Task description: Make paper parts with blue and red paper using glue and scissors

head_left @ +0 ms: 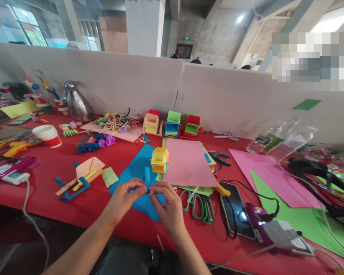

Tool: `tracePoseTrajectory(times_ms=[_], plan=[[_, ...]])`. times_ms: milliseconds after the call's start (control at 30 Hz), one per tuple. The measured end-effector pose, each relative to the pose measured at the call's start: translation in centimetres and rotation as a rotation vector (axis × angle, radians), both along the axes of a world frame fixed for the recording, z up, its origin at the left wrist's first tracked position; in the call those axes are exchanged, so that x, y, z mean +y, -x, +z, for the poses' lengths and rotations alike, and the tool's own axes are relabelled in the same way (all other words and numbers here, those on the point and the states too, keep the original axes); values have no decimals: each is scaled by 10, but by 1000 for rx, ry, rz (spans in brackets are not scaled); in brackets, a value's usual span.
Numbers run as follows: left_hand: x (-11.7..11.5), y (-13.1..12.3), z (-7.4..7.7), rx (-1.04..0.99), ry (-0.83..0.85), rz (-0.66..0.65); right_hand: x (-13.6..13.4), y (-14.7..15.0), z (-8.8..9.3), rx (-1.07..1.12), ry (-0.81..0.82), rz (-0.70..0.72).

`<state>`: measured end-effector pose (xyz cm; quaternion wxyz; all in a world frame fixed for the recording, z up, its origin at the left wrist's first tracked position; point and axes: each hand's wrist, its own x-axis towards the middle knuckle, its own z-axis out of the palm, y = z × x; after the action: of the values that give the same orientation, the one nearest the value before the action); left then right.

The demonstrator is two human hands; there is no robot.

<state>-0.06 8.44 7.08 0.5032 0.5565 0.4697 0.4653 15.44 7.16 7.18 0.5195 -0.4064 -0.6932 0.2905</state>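
Head camera, looking down over a red table [83, 198]: the person's two bare hands meet just above its near edge. The left hand [125, 198] and the right hand [168, 208] both have thumb and forefinger pressed together, fingertip to fingertip, pinching the lower end of a blue paper strip [147, 175]. The strip stands upright out of the pinch. How it is folded inside the fingers cannot be made out.

The strip is held over a blue sheet [134, 168] lying flat on the table. Just behind it sits a yellow folded paper box [159, 159], at the edge of a pink sheet [186, 162]. Green-handled scissors [195, 202] lie just right of the right hand, with a phone [236, 209] and a purple glue gun [265, 225] further right, their cables trailing across the table. A paper cup [48, 135] stands well off to the left, and a row of coloured paper boxes [172, 123] lines the white partition at the back.

Risks, as a judgement: the strip is narrow and gripped only at one end, so uneven pressure between the two pinches could crease it askew or tear it. The free end stands close to the yellow box, and a tilt forward could nudge that box. A sweep of the right wrist could catch the scissors or the cables beside it.
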Motion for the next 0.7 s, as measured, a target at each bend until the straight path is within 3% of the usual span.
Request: tracePoseTrajectory(times_ms=[133,367,533,700], plan=[[-11,-7,3,-16,-40,36,-11,-3,4,33,-30,-33],[-17,-20,3,-209,36,51,-16,-5,5,10,-108,-57],[-18,-22,-2,-244,79,42,-16,-7,0,-58,-193,-74],[-17,-24,-11,-255,137,81,-14,-6,-3,-59,-151,-72]])
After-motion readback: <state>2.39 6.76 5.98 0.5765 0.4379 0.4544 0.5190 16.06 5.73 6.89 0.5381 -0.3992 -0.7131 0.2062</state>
